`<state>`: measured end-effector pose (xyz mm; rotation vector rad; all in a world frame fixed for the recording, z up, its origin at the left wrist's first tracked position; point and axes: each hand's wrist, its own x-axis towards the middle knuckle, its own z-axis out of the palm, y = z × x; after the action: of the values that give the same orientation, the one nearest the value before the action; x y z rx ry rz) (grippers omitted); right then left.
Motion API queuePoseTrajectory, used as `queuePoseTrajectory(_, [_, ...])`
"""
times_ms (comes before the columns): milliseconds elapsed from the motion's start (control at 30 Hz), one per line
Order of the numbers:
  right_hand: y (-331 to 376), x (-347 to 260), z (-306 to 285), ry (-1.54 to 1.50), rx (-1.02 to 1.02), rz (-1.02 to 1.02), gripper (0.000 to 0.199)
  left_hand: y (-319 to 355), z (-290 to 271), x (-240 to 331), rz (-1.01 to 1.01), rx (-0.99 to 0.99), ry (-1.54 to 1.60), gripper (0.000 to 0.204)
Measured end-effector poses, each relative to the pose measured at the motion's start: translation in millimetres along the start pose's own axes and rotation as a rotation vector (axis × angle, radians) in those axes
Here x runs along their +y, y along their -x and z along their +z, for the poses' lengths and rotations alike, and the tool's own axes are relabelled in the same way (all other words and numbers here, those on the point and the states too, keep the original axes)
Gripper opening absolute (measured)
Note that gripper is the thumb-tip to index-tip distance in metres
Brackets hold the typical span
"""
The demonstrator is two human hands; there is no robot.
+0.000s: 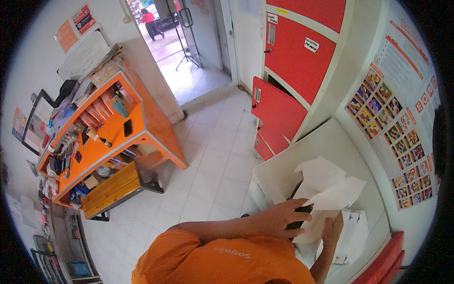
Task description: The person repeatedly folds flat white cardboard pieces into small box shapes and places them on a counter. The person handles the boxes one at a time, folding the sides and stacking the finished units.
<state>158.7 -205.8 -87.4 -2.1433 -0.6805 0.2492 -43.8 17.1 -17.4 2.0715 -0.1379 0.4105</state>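
A white cardboard box (314, 225), its flaps (326, 182) standing up and spread, sits above the white counter at the lower right. My left hand (291, 217) reaches across from the left, its fingers curved and spaced apart against the box's near left side. On the opposite side my right hand (333, 229) holds the box's edge, with its fingers pointing up along the wall. Right beside that hand lies a stack of flat white cardboard pieces (352, 236). My left fingertips partly merge with dark shadow at the box's side.
The white counter (326, 137) runs along the right wall beneath picture posters (378, 104). Beyond it stand red lockers (298, 57), one red door (276, 113) swung out. Leftward are a cluttered orange desk (137, 120) and a wooden bench (113, 189). A person (150, 23) is outside the doorway.
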Motion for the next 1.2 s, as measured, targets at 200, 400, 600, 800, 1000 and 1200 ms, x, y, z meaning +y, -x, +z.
queuePoseTrajectory(200, [-34.4, 13.4, 4.2, 0.1, 0.204, 0.0, 0.057, -28.4, 13.0, -6.2, 0.096, 0.149, 0.06, 0.048])
queuePoseTrajectory(400, [-74.0, 201.4, -13.9, -1.033, -0.029, 0.287, 0.045, -39.8, 60.2, -147.3, -0.272, 0.189, 0.002, 0.054])
queuePoseTrajectory(600, [-107.5, 122.2, 24.8, -0.143, 0.099, 0.117, 0.054, -24.3, 63.8, -211.2, -0.536, 0.351, 0.278, 0.065])
queuePoseTrajectory(800, [-116.5, 102.5, 47.3, 0.289, 0.073, 0.047, 0.07, -38.0, 71.6, -231.0, -0.321, 0.135, -0.011, 0.061])
queuePoseTrajectory(1000, [-83.0, 90.9, 56.9, 0.469, 0.091, 0.114, 0.065, -52.0, 55.5, -226.1, -0.298, -0.096, -0.107, 0.049])
queuePoseTrajectory(1200, [-84.1, 94.2, 49.5, 0.334, 0.065, 0.155, 0.057, -55.0, 51.0, -229.6, -0.217, -0.116, -0.142, 0.051])
